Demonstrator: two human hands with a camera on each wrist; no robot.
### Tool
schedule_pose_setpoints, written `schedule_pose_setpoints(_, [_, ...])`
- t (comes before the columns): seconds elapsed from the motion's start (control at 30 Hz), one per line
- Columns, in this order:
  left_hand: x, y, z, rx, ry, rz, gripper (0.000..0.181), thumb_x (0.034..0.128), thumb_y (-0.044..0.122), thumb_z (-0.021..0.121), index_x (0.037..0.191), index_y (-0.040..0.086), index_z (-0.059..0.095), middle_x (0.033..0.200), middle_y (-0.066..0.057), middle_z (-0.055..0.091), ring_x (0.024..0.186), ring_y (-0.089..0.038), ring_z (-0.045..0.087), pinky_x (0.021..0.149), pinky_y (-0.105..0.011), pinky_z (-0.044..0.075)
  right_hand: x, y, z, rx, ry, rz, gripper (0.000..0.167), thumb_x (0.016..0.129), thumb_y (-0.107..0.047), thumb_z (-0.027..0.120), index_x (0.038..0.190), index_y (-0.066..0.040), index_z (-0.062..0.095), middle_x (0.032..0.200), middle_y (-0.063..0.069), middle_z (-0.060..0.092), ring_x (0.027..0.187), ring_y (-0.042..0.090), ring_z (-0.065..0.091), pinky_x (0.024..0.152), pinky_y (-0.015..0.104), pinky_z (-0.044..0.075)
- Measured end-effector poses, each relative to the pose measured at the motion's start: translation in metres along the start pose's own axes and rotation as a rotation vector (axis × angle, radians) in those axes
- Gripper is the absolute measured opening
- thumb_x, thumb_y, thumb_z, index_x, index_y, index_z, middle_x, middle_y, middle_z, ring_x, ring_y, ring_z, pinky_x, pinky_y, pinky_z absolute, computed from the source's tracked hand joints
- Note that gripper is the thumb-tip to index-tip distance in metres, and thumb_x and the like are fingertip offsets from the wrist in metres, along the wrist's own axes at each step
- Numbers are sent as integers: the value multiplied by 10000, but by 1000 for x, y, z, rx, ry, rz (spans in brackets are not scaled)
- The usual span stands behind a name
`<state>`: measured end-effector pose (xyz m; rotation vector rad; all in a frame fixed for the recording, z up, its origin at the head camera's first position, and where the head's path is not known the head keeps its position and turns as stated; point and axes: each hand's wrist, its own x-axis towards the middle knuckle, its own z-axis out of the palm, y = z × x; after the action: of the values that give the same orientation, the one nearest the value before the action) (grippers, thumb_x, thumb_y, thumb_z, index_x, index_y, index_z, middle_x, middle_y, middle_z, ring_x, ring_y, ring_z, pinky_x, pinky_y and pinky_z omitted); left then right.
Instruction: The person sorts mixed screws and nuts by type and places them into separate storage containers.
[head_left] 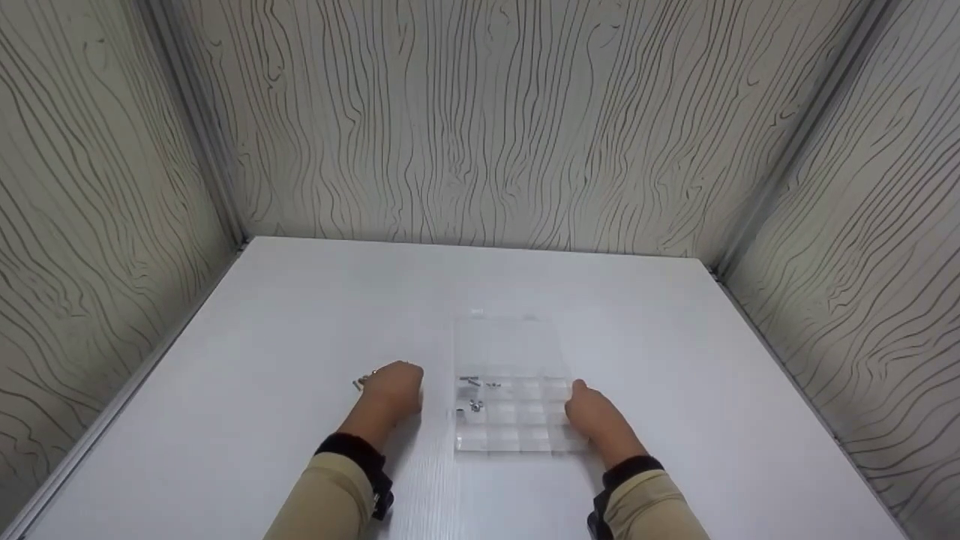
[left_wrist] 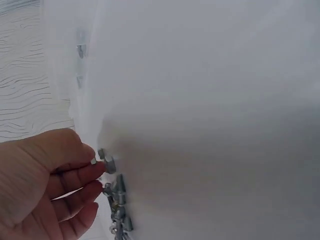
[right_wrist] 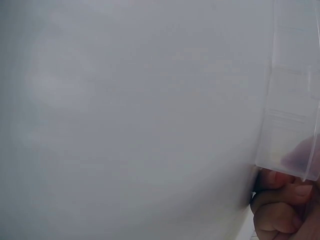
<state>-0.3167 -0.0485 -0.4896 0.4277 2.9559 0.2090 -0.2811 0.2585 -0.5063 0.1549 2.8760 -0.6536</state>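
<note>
A clear plastic compartment box [head_left: 517,439] lies on the white table, its lid [head_left: 506,341] folded back flat behind it. Small metal screws [head_left: 469,381] and nuts [head_left: 476,406] sit in a few left-hand compartments. My right hand [head_left: 596,420] grips the box's right edge; in the right wrist view its thumb shows through the plastic, with the fingers curled at the outside. Left of the box, my left hand [left_wrist: 55,185] pinches a small shiny metal piece [left_wrist: 93,161], mostly hidden, between thumb and forefinger. Close by its fingertips is a loose pile of metal fasteners [left_wrist: 119,205].
The white tabletop [head_left: 330,300] stretches around the box on every side. Wood-patterned panels [head_left: 450,120] stand behind it and at both sides, joined by metal corner posts [head_left: 191,112].
</note>
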Motion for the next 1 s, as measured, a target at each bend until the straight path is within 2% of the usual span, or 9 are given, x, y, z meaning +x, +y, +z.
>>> schedule_pose_setpoints(0.07, [0, 4, -2, -19, 55, 43, 122, 730, 71, 661, 821, 78, 580, 801, -64, 610, 752, -220, 577, 680, -386, 514, 0, 0, 0, -5, -5, -1, 429, 925, -71, 355, 1285, 157, 308, 1119, 324, 522, 1040, 407, 526, 881, 490, 438])
schedule_pose_setpoints(0.13, [0, 9, -5, -47, 119, 97, 131, 721, 58, 654, 755, 106, 537, 698, -14, 564, 651, -174, 526, 582, -318, 476, -1, 0, 0, -11, 3, -7, 427, 920, -69, 354, 1278, 159, 315, 1111, 326, 524, 1040, 415, 523, 884, 494, 436])
schedule_pose_setpoints(0.23, [-1, 21, -11, -95, 197, 163, 152, 736, 55, 648, 747, 124, 512, 655, 22, 524, 613, -148, 499, 543, -286, 443, 0, 0, 0, -18, 18, -20, 425, 913, -65, 354, 1268, 166, 322, 1098, 330, 528, 1033, 422, 524, 884, 497, 435])
schedule_pose_setpoints(0.37, [-2, 38, -12, -122, 249, 222, 141, 768, 69, 637, 763, 139, 515, 648, 44, 512, 594, -125, 489, 527, -264, 432, 0, 1, 1, -3, 23, -23, 428, 909, -63, 355, 1265, 171, 321, 1098, 333, 526, 1033, 425, 522, 884, 499, 433])
schedule_pose_setpoints(0.53, [-3, 52, -6, -91, 272, 276, 164, 761, 68, 646, 730, 155, 510, 631, 59, 506, 585, -114, 478, 522, -258, 431, -1, 0, 1, 7, 19, -12, 434, 906, -65, 366, 1268, 171, 318, 1110, 338, 519, 1040, 428, 518, 882, 499, 433])
schedule_pose_setpoints(0.7, [-4, 54, 0, -28, 253, 289, 156, 753, 75, 651, 714, 166, 530, 640, 61, 508, 610, -125, 490, 541, -271, 445, -1, -1, 1, 15, 13, 9, 426, 908, -61, 359, 1271, 160, 323, 1109, 325, 526, 1020, 403, 533, 870, 489, 442])
schedule_pose_setpoints(0.8, [-3, 54, 0, -12, 233, 276, 132, 750, 82, 657, 728, 169, 560, 663, 60, 523, 641, -128, 510, 572, -273, 464, -2, -2, 1, 4, 17, 5, 420, 911, -64, 359, 1265, 159, 331, 1094, 317, 536, 997, 385, 546, 856, 482, 449])
schedule_pose_setpoints(1.0, [-1, 46, -4, -52, 223, 210, 71, 794, 107, 638, 789, 161, 591, 718, 50, 542, 699, -135, 539, 608, -281, 483, -2, -1, 0, -27, 16, -13, 443, 923, -74, 357, 1289, 169, 301, 1134, 337, 515, 1043, 416, 526, 884, 491, 440])
